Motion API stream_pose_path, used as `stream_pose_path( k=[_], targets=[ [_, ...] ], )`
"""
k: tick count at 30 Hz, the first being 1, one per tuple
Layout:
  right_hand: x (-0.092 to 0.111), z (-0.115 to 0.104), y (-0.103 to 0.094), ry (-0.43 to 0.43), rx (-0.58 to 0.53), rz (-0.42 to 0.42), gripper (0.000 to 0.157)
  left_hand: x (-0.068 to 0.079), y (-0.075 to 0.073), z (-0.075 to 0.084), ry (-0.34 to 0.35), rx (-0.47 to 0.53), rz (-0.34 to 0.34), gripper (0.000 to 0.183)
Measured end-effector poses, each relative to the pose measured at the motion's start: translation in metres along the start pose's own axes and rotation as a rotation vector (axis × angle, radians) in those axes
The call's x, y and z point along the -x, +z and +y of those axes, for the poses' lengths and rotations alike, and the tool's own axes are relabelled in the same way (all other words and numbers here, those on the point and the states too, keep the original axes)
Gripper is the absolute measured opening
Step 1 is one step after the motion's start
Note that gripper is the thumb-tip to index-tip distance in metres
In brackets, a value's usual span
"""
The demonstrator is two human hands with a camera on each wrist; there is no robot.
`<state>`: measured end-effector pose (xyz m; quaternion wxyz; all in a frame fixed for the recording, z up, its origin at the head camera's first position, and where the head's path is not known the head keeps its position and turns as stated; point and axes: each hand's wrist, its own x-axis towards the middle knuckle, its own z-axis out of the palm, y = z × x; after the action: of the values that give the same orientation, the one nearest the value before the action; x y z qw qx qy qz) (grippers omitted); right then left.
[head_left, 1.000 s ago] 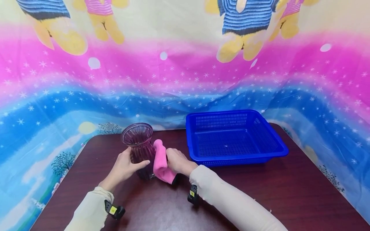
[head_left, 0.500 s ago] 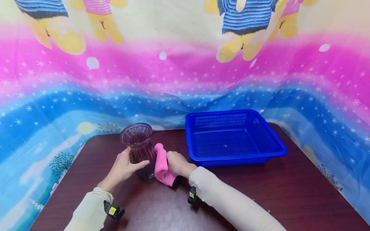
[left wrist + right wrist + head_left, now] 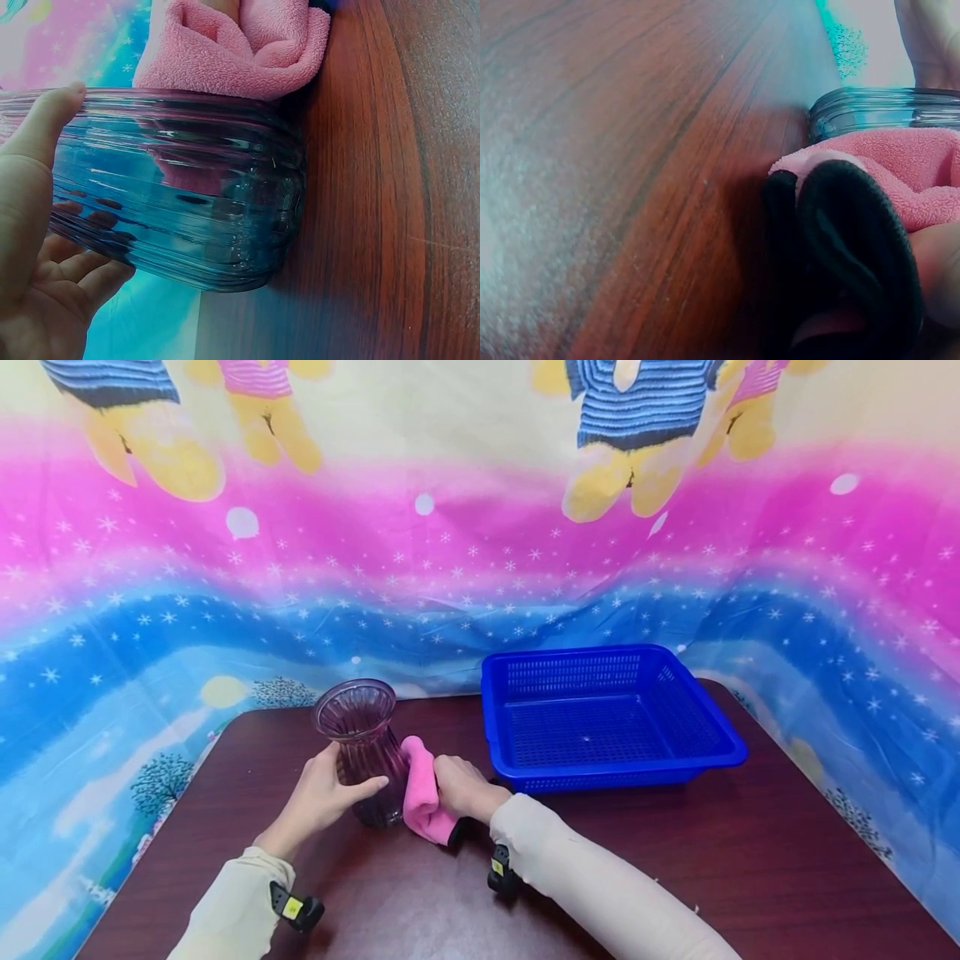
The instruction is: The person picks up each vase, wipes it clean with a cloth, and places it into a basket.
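A ribbed, purple-tinted glass vase point(image 3: 367, 768) with a flared rim stands on the table, tilted slightly. My left hand point(image 3: 322, 793) grips it from the left, thumb across the front and fingers around the far side. In the left wrist view the clear ribbed glass point(image 3: 187, 195) shows fingers through it. My right hand point(image 3: 465, 785) holds a bunched pink cloth point(image 3: 422, 793) against the vase's right side, low on its body. The right wrist view shows the cloth's dark edging point(image 3: 855, 240) folded over. The right fingertips are hidden by the cloth.
A blue plastic basket point(image 3: 615, 772) with perforated walls stands at the back right of the dark brown table point(image 3: 675, 860). Behind the table hangs a patterned cloth backdrop point(image 3: 420, 568). Both wrists wear small black cameras.
My right hand and the pink cloth have slid slightly down along the vase's right side. The left hand and the vase have stayed in place.
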<state>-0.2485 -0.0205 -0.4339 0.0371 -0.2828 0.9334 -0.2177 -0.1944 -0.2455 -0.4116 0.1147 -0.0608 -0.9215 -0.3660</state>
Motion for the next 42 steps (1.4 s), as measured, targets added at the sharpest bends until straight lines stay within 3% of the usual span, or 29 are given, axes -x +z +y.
stream_pose_path(
  k=[20, 42],
  targets=[
    [0.001, 0.005, 0.005, -0.039, -0.067, 0.037, 0.023, 0.0, 0.001, -0.003, -0.002, 0.008, 0.01, 0.07],
    [0.0, -0.004, -0.009, -0.093, -0.099, 0.113, 0.028, 0.0, 0.002, -0.003, -0.002, 0.003, 0.022, 0.069]
  ],
)
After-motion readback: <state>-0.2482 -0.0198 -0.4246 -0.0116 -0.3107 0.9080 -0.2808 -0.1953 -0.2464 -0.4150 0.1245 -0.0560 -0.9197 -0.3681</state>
